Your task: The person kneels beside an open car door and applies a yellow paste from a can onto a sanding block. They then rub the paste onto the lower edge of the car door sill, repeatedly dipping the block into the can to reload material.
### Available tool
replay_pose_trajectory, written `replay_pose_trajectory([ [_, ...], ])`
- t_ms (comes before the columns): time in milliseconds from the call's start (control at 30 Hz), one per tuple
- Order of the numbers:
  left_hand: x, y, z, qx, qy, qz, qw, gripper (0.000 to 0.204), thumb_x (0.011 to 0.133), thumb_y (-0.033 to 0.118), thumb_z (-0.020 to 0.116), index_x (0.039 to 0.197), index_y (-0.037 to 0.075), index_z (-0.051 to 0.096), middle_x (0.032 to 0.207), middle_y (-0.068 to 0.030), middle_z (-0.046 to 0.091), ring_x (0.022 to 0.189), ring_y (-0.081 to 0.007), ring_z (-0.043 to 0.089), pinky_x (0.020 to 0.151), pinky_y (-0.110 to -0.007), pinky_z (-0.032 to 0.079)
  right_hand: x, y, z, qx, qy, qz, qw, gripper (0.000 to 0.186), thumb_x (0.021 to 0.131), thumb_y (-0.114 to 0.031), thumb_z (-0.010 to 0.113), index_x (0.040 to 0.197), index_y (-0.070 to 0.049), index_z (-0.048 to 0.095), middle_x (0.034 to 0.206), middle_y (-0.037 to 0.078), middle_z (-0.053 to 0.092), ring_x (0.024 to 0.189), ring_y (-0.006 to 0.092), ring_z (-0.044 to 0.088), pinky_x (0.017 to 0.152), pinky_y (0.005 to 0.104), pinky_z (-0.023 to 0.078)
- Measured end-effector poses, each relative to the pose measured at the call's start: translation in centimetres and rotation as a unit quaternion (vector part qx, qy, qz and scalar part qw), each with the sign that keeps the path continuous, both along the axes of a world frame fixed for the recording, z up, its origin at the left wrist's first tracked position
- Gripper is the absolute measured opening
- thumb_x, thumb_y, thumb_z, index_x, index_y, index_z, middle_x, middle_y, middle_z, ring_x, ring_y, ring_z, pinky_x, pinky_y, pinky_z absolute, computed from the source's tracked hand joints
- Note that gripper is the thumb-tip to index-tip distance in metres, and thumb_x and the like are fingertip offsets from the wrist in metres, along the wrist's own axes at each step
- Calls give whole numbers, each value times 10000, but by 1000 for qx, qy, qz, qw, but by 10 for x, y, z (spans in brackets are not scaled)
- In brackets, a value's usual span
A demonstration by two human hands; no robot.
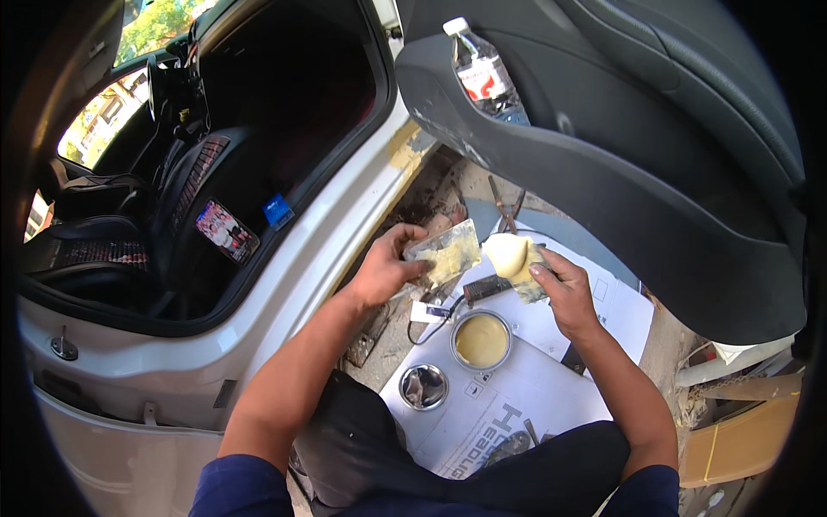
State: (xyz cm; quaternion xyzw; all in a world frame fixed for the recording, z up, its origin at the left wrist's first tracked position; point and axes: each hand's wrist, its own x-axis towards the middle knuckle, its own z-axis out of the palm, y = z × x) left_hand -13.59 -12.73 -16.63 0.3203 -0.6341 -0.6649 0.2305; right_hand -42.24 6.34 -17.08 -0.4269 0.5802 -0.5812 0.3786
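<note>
White printed cardboard (560, 388) covers the ground beside a car's black door panel (603, 189). Above it, the left hand (386, 263) pinches a clear, putty-smeared spreader (445, 252) between thumb and fingers, and the right hand (564, 291) pinches a second spreader (531, 288) that carries a pale yellow putty lump (506, 253).

Working the putty between the two blades seems to be the step in hand. It should go best with both blades low over the cardboard, pressing the lump thin and folding it until the colour is even; scraping each edge clean would limit streaks and trapped air.

Below, an uncovered tin of putty (482, 342) stands near a round silver lid (423, 387). Pliers (506, 205) lie beyond the hands, a plastic bottle (485, 73) sits in the door pocket, and a lit phone (226, 231) leans inside the doorway.
</note>
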Motion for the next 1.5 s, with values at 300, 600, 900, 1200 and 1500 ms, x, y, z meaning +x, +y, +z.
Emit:
replay_pose_trajectory([
  [300,10,6,13,92,92,133,983,274,954,10,802,1193,54,677,950,-28,732,689,-111,669,584,-294,567,0,-9,23,-81,-116,-34,989,386,1076,-45,658,1446,63,674,1294,104,753,1177,161,691,1070,324,528],
  [600,5,20,33,152,110,103,977,197,1004,97,780,1191,39,758,1099,-87,808,928,-150,770,744,-280,610,-3,-8,31,-85,-157,-47,983,409,1072,-20,620,1471,65,644,1327,117,733,1200,177,697,1071,332,536],
  [900,4,7,22,153,191,-3,970,552,970,-97,631,1517,-52,575,1395,-131,709,1278,-220,683,1151,-349,536,-6,-12,25,-78,-198,-67,975,446,1073,-35,595,1508,64,605,1383,134,703,1267,206,673,1124,360,512],
  [1200,8,-5,15,213,195,146,946,202,1012,40,749,1200,47,677,1077,-89,788,931,-228,791,899,-409,673,-8,-15,18,-42,-213,-51,975,459,1079,-63,589,1519,69,587,1378,134,694,1265,205,668,1128,365,506],
  [1500,15,-12,17,240,290,161,912,279,1076,175,705,1322,50,663,1056,-78,776,925,-210,774,819,-375,665,-5,-19,12,-45,-240,-38,969,471,1067,-45,586,1524,71,584,1369,121,703,1234,203,685,1108,367,524],
])
